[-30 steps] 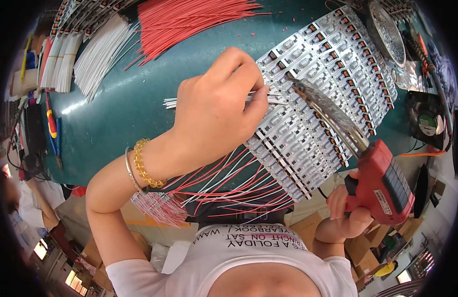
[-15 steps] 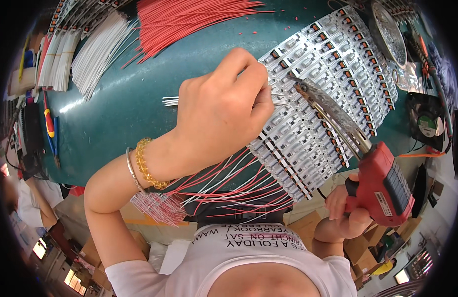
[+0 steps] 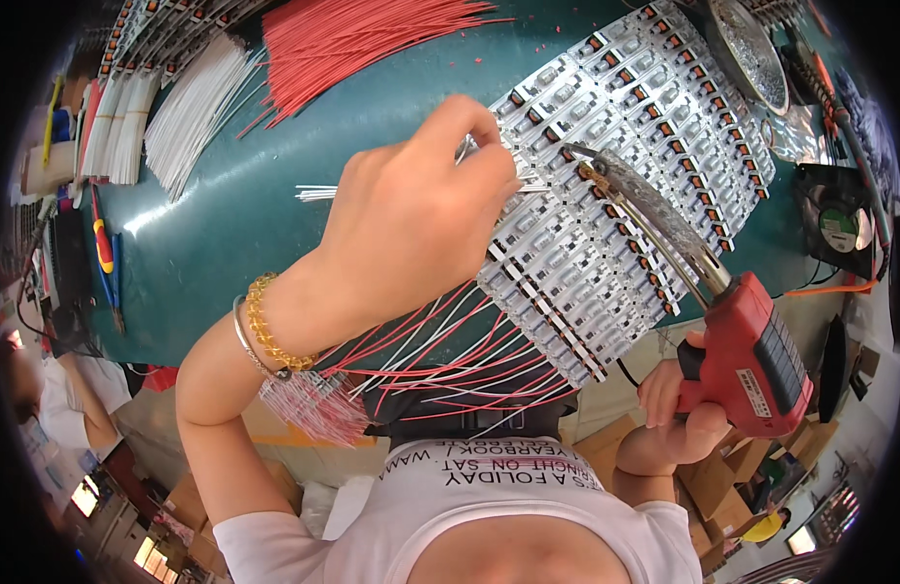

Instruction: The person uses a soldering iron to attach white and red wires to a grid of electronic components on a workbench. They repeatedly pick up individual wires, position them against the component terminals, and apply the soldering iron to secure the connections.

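Observation:
My left hand [image 3: 401, 214] is closed in a pinch over the left edge of a panel of small circuit boards [image 3: 654, 107]. It holds a few thin white wires [image 3: 315, 193], whose ends stick out on both sides of it. My right hand [image 3: 679, 414] grips the handle of a red and black soldering gun [image 3: 756, 341]. The gun's long metal nose points up and left, and its tip lies over the panel, just right of my left fingertips. Whether the tip touches a board I cannot tell. Red and white wires [image 3: 469, 375] trail from the panel's near left side.
Red wires [image 3: 352, 49] and white wires [image 3: 192, 117] lie in piles at the far left of the green table [image 3: 245, 253]. A screwdriver [image 3: 102, 243] is at the left edge. To the right stand a round metal dish [image 3: 747, 54] and a small black fan [image 3: 837, 222].
The panel and my left hand with the white wires appear slightly farther left in the view. The soldering gun has hardly shifted, and both grips are the same.

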A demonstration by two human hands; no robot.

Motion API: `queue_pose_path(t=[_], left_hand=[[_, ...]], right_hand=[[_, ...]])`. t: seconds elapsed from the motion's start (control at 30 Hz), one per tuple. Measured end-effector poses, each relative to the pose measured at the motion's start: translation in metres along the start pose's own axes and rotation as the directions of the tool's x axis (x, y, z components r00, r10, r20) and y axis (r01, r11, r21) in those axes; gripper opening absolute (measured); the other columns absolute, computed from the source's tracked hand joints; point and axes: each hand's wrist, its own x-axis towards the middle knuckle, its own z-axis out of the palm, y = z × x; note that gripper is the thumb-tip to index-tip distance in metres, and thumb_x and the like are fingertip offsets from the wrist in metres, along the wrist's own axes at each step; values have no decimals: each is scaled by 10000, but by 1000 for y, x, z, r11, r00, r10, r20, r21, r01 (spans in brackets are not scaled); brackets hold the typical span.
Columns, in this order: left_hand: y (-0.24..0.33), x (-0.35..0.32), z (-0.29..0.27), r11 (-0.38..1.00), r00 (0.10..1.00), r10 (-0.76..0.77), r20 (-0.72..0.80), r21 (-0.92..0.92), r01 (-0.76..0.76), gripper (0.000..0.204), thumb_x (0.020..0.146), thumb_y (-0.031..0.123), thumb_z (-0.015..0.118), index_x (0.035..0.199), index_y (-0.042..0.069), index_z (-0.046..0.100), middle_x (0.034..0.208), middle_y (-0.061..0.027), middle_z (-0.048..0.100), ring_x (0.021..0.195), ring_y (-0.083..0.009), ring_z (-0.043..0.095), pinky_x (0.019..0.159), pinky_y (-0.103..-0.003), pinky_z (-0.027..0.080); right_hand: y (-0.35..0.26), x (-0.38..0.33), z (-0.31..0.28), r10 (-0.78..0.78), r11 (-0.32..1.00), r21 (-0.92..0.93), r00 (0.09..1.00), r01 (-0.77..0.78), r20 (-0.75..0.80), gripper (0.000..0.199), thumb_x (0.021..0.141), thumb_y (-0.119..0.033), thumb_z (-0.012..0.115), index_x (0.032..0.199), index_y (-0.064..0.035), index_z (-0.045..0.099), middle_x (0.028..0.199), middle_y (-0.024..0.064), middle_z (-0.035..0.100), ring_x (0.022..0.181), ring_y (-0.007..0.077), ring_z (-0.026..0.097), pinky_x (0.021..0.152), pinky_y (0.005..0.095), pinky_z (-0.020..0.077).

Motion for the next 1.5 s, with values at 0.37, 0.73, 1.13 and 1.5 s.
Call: queue_pose_path(t=[0.37,0.73,1.13,1.5], left_hand=[[5,7,9,993,993,-114,-34,-38,113,117,709,11,663,737,28,550,845,-61,593,650,-224,599,553,-308,470],[7,6,20,992,986,-113,-124,36,118,151,661,0,670,710,51,537,801,-36,588,598,-200,583,496,-295,455],[6,6,21,998,986,-62,-158,2,63,122,675,-6,672,740,34,577,831,-55,571,594,-181,594,503,-280,459],[6,3,6,985,1000,6,19,-172,-3,105,735,0,684,776,1,588,880,-93,565,654,-190,593,560,-268,467]], right_hand=[[4,-4,-5,19,1000,15,999,-20,41,824,795,-588,605,1158,125,413,457,3,452,358,93,411,384,232,336],[3,-5,-1,28,999,-16,999,-28,40,730,808,-525,636,1124,103,436,465,-1,451,361,95,413,380,226,334],[4,-7,-2,7,1000,-23,999,-6,34,824,810,-574,595,1210,120,401,458,-8,453,358,88,415,379,227,345],[7,-11,-14,8,999,49,998,-11,64,834,838,-589,546,1231,123,362,452,-13,440,358,85,394,392,223,359]])
